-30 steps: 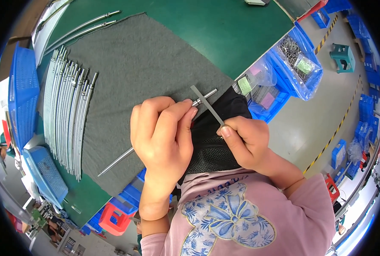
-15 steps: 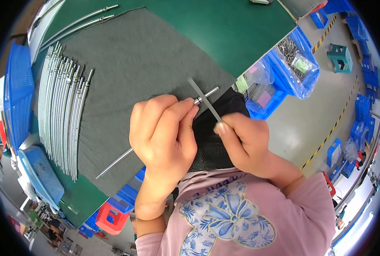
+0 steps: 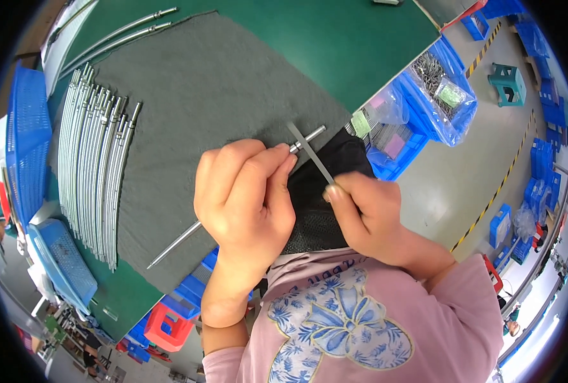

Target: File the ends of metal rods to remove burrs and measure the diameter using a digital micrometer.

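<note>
My left hand point(image 3: 242, 195) is closed around a thin metal rod point(image 3: 175, 244), which slants from the lower left up to the right across the grey cloth point(image 3: 188, 96). The rod's collared end sticks out past my thumb and forefinger. In my right hand point(image 3: 363, 207) I grip a flat, narrow metal file point(image 3: 318, 159). It crosses the rod close to the collar, and its far tip looks blurred. On the left of the cloth lies a row of similar metal rods point(image 3: 95, 172), side by side with their collared ends away from me.
Two longer rods point(image 3: 121, 38) lie at the far left of the green table point(image 3: 322, 38). Blue baskets point(image 3: 28, 147) stand along its left edge. A blue bin point(image 3: 446, 102) of metal parts is at the right edge. A green stool point(image 3: 507, 85) and a red stool point(image 3: 169, 329) stand on the floor.
The file has shifted slightly toward me and to the right across the rod. The rod's lower end has moved a little to the right. My left hand keeps nearly the same place.
</note>
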Tool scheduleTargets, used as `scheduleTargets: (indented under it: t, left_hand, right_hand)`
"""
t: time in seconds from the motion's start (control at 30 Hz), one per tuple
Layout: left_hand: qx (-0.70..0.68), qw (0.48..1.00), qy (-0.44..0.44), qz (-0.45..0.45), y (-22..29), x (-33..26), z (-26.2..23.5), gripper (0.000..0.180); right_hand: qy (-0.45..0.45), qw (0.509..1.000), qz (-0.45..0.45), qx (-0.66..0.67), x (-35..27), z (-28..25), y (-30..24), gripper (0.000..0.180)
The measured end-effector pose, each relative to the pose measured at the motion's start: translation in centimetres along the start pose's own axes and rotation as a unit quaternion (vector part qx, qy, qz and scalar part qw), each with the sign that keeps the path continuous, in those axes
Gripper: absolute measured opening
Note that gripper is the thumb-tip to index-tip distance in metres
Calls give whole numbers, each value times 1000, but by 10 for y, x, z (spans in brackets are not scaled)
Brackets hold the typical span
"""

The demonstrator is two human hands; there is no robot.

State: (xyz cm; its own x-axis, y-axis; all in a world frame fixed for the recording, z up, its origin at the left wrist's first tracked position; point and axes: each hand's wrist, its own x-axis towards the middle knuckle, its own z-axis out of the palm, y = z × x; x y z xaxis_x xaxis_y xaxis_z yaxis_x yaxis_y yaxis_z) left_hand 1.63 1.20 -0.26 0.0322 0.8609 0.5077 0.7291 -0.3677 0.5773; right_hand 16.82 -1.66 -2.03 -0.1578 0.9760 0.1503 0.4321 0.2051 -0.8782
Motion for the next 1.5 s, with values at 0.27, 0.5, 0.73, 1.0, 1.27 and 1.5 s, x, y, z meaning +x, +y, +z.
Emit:
scheduleTargets:
  t: [0.27,0.5,0.73,1.0,1.27,1.5]
  left_hand:
    - [7,1000,2,14,-1,-1,0,18]
    - [14,1000,4,26,-2,3,0,18]
    - [8,1000,-2,21,-1,1,0,20]
    - [4,1000,-6,18,-1,-1,0,18]
    - [7,1000,-11,21,0,0,-1,17]
    - [17,1000,-11,23,-2,-1,-1,18]
  right_hand:
    - [8,1000,-10,25,7,4,0,7]
    - [10,999,-23,26,23,6,-2,6]
    - [14,999,-32,23,15,2,0,6]
    - [-1,999,16,48,8,-1,-3,8]
    - [-17,999,28,38,-2,-5,-2,9]
    - [9,999,14,41,-13,3,6,6]
